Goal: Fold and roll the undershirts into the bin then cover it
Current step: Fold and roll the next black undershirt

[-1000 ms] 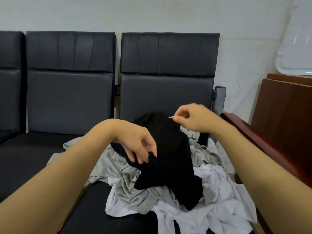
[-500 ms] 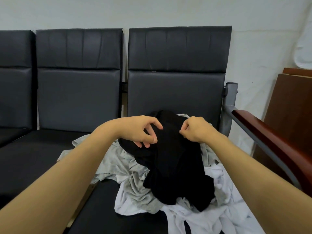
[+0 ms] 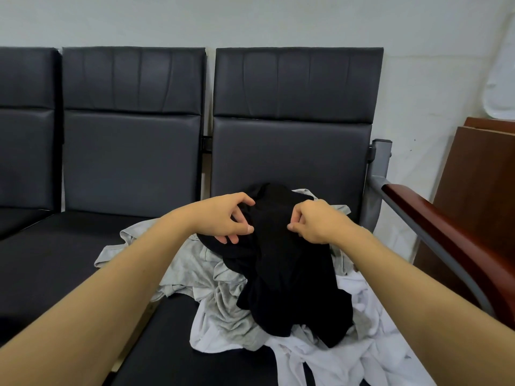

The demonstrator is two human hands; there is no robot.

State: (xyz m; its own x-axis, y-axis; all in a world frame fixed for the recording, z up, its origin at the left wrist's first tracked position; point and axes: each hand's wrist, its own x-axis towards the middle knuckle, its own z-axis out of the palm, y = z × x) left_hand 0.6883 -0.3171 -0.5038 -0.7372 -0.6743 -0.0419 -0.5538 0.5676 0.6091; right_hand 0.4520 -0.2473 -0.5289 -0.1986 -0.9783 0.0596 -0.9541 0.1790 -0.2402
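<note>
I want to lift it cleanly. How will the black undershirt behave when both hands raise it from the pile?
The black undershirt drapes in soft folds, so it will probably hang limp. It looks thin, likely light. It lies on the grey and white shirts and might drag one along.

A waiting area or office lobby, judging by the furniture. A row of 3 linked black padded seats (image 3: 133,168) stands against a plain pale wall (image 3: 250,20), joined on a grey metal frame (image 3: 380,162) with a polished red-brown wooden armrest (image 3: 446,232) at the right end. Brown wooden boards (image 3: 479,174) lean against the wall beside it.
</note>
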